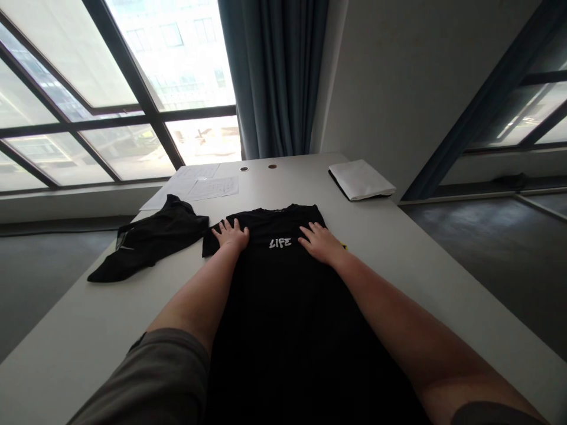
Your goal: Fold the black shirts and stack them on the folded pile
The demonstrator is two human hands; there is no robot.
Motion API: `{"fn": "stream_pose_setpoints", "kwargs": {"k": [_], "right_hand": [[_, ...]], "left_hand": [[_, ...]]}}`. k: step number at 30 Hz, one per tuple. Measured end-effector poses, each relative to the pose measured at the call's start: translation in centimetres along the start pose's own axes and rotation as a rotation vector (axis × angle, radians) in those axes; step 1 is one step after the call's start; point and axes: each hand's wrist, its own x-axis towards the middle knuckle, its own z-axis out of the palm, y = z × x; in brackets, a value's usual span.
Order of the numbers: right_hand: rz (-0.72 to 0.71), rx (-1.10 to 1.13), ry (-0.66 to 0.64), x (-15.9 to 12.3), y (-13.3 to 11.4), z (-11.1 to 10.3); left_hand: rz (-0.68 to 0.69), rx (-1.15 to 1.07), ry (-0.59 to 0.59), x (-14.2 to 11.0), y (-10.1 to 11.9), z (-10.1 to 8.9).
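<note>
A black T-shirt (283, 295) with white lettering on its chest lies spread over the table, its neckline at the far end. My left hand (233, 235) rests flat on the shirt near the left sleeve, fingers spread. On the other side of the lettering, my right hand (322, 242) lies palm down on the cloth with its fingers stretched out. A small yellow patch shows beside my right wrist; what it belongs to I cannot tell. The shirt's right sleeve is mostly hidden behind my right hand and forearm.
Left of the shirt, another black garment (155, 239) lies crumpled on the white table (381, 236). Sheets of paper (212, 188) are at the far left, and a folded white cloth or packet (361, 179) sits at the far right. Beyond stand a blue curtain (277, 77) and windows.
</note>
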Motion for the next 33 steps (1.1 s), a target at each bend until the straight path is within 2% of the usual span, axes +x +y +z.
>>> {"fn": "stream_pose_setpoints", "kwargs": {"k": [2,5,7,10,14,17,20,22,24,26,28,31,33], "right_hand": [[0.029,0.008,0.044,2.6,-0.1,-0.4],[0.061,0.021,0.000,7.4,-0.2,-0.7],[0.034,0.028,-0.046,10.1,-0.4,-0.4],[0.012,0.045,-0.066,12.5,-0.7,0.6],[0.087,0.051,-0.032,13.0,-0.9,2.0],[0.111,0.047,-0.044,12.8,-0.9,2.2],[0.111,0.042,-0.052,12.7,-1.0,2.0],[0.115,0.043,-0.043,12.7,-1.1,1.9],[0.115,0.043,-0.028,12.6,-1.2,2.0],[0.120,0.044,0.008,12.4,-1.3,2.1],[0.108,0.046,0.102,12.0,-1.3,2.2],[0.054,0.050,0.237,11.5,-1.4,2.2],[0.049,0.051,0.230,11.4,-1.3,2.1]], "left_hand": [[0.078,-0.013,0.080,-0.4,-0.1,0.1],[0.304,-0.009,0.185,-0.8,-0.1,0.1],[0.413,-0.009,0.138,-0.7,-0.2,0.2],[0.412,-0.002,0.028,-0.4,-0.3,0.3],[0.341,0.045,-0.012,1.0,0.2,-0.3],[0.338,0.147,-0.055,2.6,1.9,-1.5],[0.458,0.152,-0.057,3.8,4.2,-1.9],[0.550,0.094,-0.083,4.1,5.5,-1.5],[0.524,0.032,-0.113,4.2,6.3,-0.6],[0.439,-0.016,-0.110,4.4,6.6,0.2],[0.395,-0.062,-0.097,4.5,6.7,0.5],[0.424,-0.100,-0.089,4.2,6.6,0.2],[0.428,-0.113,-0.036,3.2,5.9,-0.2]]}}
